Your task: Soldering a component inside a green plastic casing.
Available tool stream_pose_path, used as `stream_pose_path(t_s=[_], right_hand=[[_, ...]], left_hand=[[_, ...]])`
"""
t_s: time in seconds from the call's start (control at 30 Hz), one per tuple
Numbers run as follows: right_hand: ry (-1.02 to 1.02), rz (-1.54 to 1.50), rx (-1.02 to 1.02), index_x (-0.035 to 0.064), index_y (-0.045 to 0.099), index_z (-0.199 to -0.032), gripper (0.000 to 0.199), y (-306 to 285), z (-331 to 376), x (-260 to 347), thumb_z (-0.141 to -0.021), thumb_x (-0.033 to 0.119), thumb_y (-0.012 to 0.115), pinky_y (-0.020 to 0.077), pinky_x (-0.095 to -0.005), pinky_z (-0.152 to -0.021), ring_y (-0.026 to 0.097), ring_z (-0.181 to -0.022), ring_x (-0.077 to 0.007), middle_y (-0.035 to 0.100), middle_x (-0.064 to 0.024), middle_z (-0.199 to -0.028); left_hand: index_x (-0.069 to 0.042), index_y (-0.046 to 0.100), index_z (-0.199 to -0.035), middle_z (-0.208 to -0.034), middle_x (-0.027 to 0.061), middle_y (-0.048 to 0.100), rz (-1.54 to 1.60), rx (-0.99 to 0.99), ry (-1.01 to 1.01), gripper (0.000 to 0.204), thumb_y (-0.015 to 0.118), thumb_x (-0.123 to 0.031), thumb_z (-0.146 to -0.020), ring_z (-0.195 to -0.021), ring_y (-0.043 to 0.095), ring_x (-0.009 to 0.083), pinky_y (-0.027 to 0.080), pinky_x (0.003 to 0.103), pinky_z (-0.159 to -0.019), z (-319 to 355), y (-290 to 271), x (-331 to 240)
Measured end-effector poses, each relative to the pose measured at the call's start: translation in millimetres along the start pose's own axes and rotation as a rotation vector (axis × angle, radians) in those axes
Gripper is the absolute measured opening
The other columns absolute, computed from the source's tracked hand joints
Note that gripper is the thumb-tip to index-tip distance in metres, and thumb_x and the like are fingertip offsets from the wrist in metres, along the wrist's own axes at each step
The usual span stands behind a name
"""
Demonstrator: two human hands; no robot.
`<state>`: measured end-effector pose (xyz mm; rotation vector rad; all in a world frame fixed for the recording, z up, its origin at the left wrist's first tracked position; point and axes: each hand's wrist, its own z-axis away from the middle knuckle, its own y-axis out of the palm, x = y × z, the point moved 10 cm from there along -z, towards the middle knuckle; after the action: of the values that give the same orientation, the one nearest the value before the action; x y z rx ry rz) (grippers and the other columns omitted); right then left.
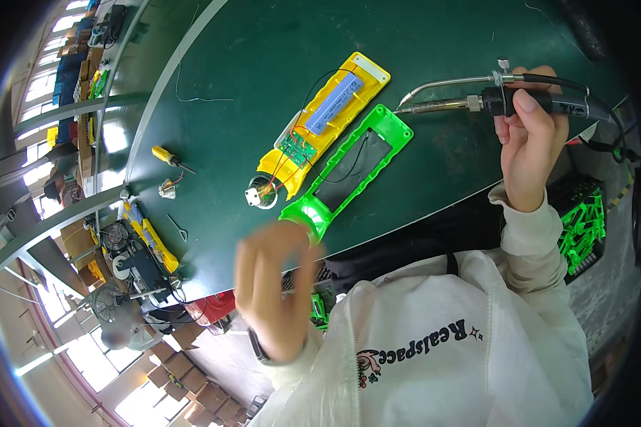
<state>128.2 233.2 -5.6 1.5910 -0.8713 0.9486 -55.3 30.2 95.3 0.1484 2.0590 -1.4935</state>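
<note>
My right hand [533, 146] is closed around the dark handle of a soldering iron [434, 106], which has a bent metal feed tube [445, 82] clamped alongside. The tip points left, close to the far end of a green plastic casing half [392, 128]. Beside that lies a yellow casing half [325, 148] with a blue cylindrical battery [334, 104], a small green circuit board [297, 149] and thin red and black wires. A round metallic part [262, 196] sits at its near end. My left hand [276, 281], smeared by motion, is near the green casing's lower end; its fingers are unclear.
On the green table's left stand a yellow-handled screwdriver [165, 155], a small metallic part [167, 188] and a bent metal piece [178, 228]. Yellow casings [149, 238] and a black machine [124, 260] line that edge. A crate of green parts [582, 231] stands at right.
</note>
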Motion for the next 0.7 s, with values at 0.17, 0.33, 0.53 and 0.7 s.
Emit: stream_pose_path(t_s=[0.17,0.33,0.53,0.7], right_hand=[[0.001,0.001,-0.006,0.0009,0.056,-0.090,0.018,1,0,0,-0.079,0.013,0.062,0.0328,-0.0213,-0.041,0.043,-0.047,-0.0088,0.051,-0.0040,-0.064],[0.005,0.000,-0.029,0.0008,0.056,-0.090,0.019,-1,0,-1,-0.079,0.014,0.062,0.0331,-0.0220,-0.043,0.042,-0.047,-0.0090,0.050,-0.0036,-0.062],[0.043,0.026,-0.040,0.0001,0.056,-0.089,0.019,-5,-1,-5,-0.079,0.016,0.062,0.0326,-0.0217,-0.044,0.044,-0.049,-0.0098,0.050,-0.0038,-0.063],[0.017,0.007,-0.042,-0.0013,0.056,-0.091,0.020,-5,-1,-3,-0.080,0.016,0.061,0.0326,-0.0221,-0.045,0.044,-0.049,-0.0108,0.050,-0.0040,-0.063]], left_hand=[[-0.001,0.060,-0.095,-0.104,0.0129,0.061,-0.188,-0.049,-0.092,0.026,0.071,0.003,-0.071,-0.085,0.060,0.0246,0.050,0.032,-0.068,5,17,56],[-0.001,0.060,-0.093,-0.092,0.0111,0.063,-0.101,-0.150,-0.057,0.027,0.073,0.004,-0.070,-0.074,0.060,0.0205,0.049,0.029,-0.063,11,23,67],[0.000,0.057,-0.092,-0.086,0.0095,0.062,-0.053,-0.184,-0.081,0.029,0.075,0.003,-0.069,-0.069,0.060,0.0176,0.049,0.028,-0.062,3,31,65],[0.000,0.052,-0.097,-0.096,0.0107,0.064,0.114,-0.217,-0.214,0.035,0.075,0.003,-0.070,-0.075,0.061,0.0156,0.051,0.027,-0.069,10,34,82]])
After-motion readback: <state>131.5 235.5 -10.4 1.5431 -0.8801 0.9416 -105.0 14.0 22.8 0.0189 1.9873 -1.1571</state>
